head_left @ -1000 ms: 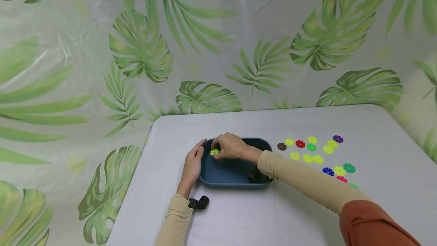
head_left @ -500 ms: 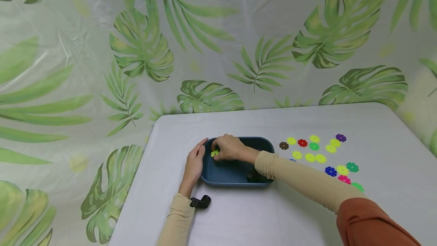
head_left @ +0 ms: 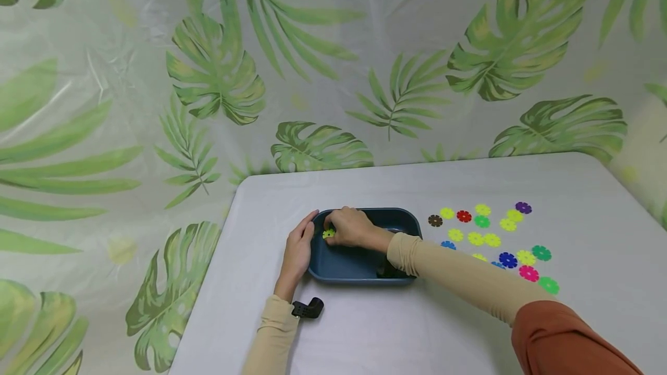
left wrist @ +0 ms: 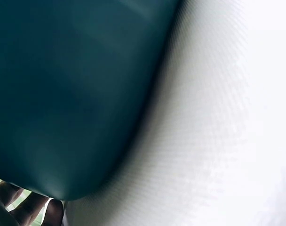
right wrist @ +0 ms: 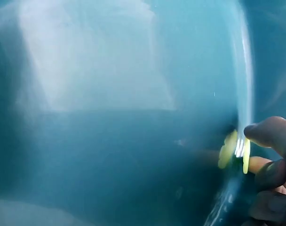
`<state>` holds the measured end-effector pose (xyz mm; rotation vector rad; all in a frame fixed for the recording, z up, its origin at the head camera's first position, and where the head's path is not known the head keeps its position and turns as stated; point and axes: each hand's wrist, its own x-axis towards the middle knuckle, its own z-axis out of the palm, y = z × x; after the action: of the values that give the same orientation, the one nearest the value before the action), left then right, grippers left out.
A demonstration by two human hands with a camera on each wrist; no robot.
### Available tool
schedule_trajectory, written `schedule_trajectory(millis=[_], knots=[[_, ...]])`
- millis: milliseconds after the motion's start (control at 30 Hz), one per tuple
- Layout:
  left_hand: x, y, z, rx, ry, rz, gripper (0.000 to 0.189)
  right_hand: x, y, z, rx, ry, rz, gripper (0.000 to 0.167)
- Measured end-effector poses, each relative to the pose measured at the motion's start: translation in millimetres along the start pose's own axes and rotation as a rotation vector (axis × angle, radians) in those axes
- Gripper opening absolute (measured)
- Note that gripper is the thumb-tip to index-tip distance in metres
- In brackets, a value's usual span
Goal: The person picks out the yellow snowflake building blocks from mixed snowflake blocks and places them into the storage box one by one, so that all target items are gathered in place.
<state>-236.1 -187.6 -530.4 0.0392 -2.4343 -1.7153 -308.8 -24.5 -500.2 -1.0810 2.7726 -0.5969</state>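
In the head view, a dark blue oblong basin (head_left: 344, 265) stands on the table. My left hand (head_left: 297, 250) holds its left end, with fingers along the outer wall; in the left wrist view several fingers (left wrist: 27, 209) show beyond the basin wall (left wrist: 77, 94). Reaching inside, my right hand (head_left: 350, 227) pinches a small yellow snowflake-shaped disc (head_left: 328, 234) near the left inner wall. The right wrist view shows that disc (right wrist: 246, 155) edge-on at the fingertips, close to the shiny wall and its yellow reflection.
Several notched discs lie right of the basin, among them a brown one (head_left: 435, 221), a red one (head_left: 464, 216), a purple one (head_left: 523, 208) and a pink one (head_left: 528, 274). The right forearm (head_left: 458, 265) crosses over some. A leaf-patterned sheet (head_left: 396, 97) hangs behind the table (head_left: 354, 334).
The right hand, with the yellow disc, sits slightly lower in the basin than a second ago. The right forearm has shifted a little, showing more discs. The left hand stays on the basin.
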Motion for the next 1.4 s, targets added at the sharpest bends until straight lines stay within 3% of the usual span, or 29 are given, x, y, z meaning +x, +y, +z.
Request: schedule_trajectory(millis=[167,200,400,433,933,1133,1400], knots=[[-0.6,1.7,0.2,-0.002,0.003,0.005,0.038,-0.8,1.0,2.8,-0.009,0.023,0.007,0.026],[-2.6,7.7,-0.9,-0.004,-0.002,0.006,0.038,-0.8,1.7,3.6,-0.009,0.027,0.007,0.026],[-2.5,7.3,-1.2,-0.003,-0.006,0.004,0.04,-3.4,4.7,5.8,0.003,0.044,-0.007,0.028],[-0.3,2.0,-0.3,0.0,-0.001,0.005,0.04,-4.0,4.8,5.3,0.006,0.046,-0.01,0.029],[-2.9,2.7,0.6,-0.016,-0.001,0.016,0.041,-7.4,5.5,-2.0,0.034,0.006,-0.004,0.037],[-5.6,2.6,1.6,-0.014,0.002,-0.003,0.04,-15.3,5.8,-19.0,0.035,0.034,-0.017,0.038],[-5.3,2.0,1.4,-0.011,-0.002,0.006,0.04,-34.4,13.1,-54.1,0.13,0.11,-0.031,0.035]])
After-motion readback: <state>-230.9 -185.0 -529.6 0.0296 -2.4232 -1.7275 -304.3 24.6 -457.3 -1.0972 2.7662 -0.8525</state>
